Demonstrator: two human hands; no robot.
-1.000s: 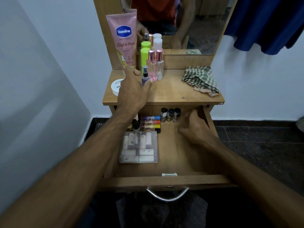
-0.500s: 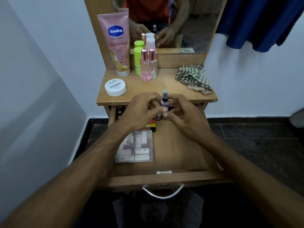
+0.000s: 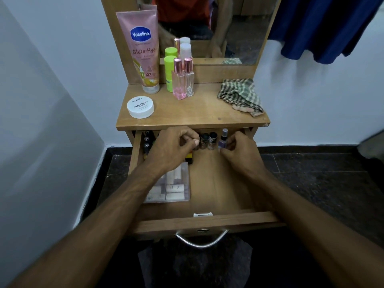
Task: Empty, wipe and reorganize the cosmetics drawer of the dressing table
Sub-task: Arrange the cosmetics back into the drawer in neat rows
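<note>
- Our right hand (image 3: 239,151) pinches the small purple spray bottle (image 3: 223,139), upright at the back of the drawer (image 3: 207,221); our left hand (image 3: 172,147) is curled, and we cannot tell what it grips.
- Above the drawer, the tabletop (image 3: 203,115) bears a checked cloth (image 3: 241,96).
- Inside the drawer, front left, lies a clear case (image 3: 176,190).
- Between our hands stand two dark-capped bottles (image 3: 208,140).

Left hand (image 3: 174,148): forearm extended forward, palm down, fingers curled, thumb meeting fingertips in a pinch. Right hand (image 3: 239,150): forearm extended forward, fingers bent, tips closed on a small bottle (image 3: 223,139) standing upright between them.
</note>
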